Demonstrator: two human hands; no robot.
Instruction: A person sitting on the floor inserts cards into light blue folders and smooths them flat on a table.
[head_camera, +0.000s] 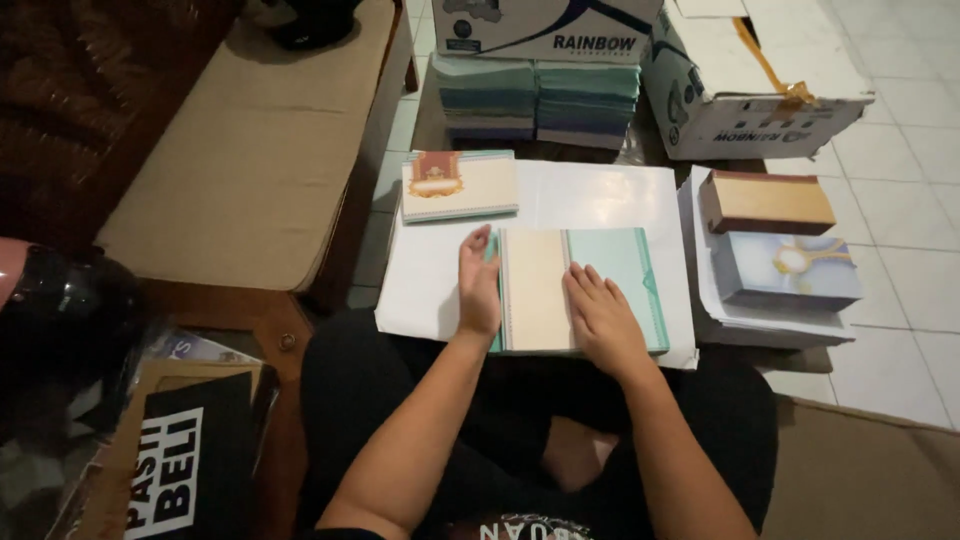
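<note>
left hand (479, 285), right hand (602, 320), flat on card (575, 290)

1. Dim indoor light overall; the white sheet (600, 195) and pale floor tiles (890, 160) are brightest.
2. The left edge and lower corners sink into deep shadow.
3. Slight softness throughout; a faint sheen on the dark helmet (60, 300).

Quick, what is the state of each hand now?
Left hand: open, flat on the left edge of the cream and green card.
Right hand: open, pressing flat on the same card.
</note>
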